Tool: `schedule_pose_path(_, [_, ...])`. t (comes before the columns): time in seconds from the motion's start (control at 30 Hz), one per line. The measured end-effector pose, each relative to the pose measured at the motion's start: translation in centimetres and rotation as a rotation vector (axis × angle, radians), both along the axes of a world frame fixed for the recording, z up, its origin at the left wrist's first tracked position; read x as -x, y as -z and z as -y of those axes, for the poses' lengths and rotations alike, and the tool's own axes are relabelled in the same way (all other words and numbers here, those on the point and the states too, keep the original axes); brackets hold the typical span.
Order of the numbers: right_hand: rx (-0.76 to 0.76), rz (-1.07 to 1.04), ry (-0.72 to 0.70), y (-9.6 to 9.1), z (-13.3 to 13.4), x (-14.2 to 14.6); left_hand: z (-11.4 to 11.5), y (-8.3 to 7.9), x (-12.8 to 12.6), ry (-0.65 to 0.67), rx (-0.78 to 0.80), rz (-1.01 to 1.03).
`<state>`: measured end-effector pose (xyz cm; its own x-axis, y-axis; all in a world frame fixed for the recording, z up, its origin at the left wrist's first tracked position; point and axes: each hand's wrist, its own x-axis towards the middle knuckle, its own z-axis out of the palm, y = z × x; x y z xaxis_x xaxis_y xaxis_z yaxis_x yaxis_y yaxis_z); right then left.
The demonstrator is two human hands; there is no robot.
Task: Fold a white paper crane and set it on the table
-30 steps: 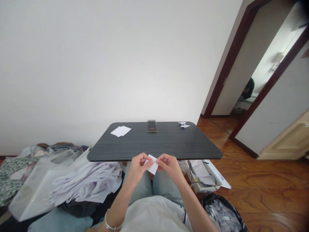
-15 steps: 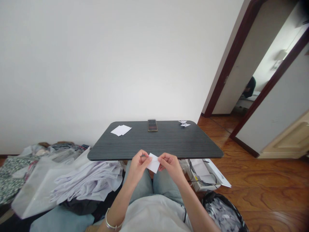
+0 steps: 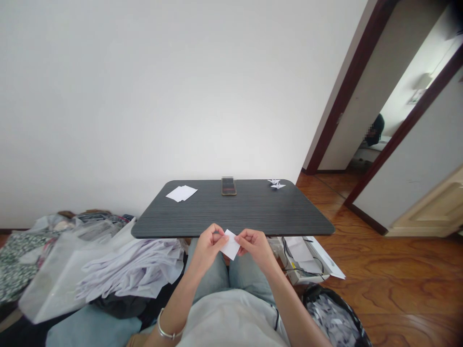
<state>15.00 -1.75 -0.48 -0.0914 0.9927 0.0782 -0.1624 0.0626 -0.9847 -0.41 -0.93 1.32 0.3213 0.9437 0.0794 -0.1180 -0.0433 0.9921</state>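
Note:
A small folded square of white paper (image 3: pixel 230 246) is held over my lap, just off the table's near edge. My left hand (image 3: pixel 210 246) pinches its left corner between thumb and fingers. On the opposite side, my right hand (image 3: pixel 253 246) grips the upper right edge, thumb against the paper. Both hands are closed on it. At the back left of the dark table (image 3: pixel 231 217) lies a small stack of white paper sheets (image 3: pixel 181 193). Two folded white paper cranes (image 3: pixel 277 185) stand at the back right.
A phone (image 3: pixel 228 186) rests at the table's back middle, near the wall. Left of my legs are heaped clothes (image 3: pixel 133 270). To the right sit a white box with cables (image 3: pixel 304 262) and a black bag of paper scraps (image 3: pixel 334 318). Through the doorway a person (image 3: pixel 374 130) is partly visible.
My hands and the paper hold nearly the same place. The right fingertips have shifted slightly left along the paper's edge. The view has tilted a little.

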Motion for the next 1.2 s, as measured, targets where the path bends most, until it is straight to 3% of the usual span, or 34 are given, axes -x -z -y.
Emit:
schedule_pose_path(0.3, [-0.037, 0.020, 0.039, 0.20, 0.11, 0.20, -0.04, 0.36, -0.40, -0.075, 0.006, -0.014])
schedule_pose_path(0.5, [0.003, -0.078, -0.002, -0.26, 0.17, -0.19, -0.10, 0.37, -0.10, -0.147, -0.042, -0.037])
schedule_pose_path(0.97, [0.130, -0.090, -0.168, -0.50, 0.34, -0.66, 0.23, 0.29, -0.13, -0.173, -0.121, -0.127])
schedule_pose_path(1.2, [0.073, -0.067, -0.100, -0.34, 0.22, -0.39, 0.10, 0.20, -0.14, -0.182, -0.086, -0.083])
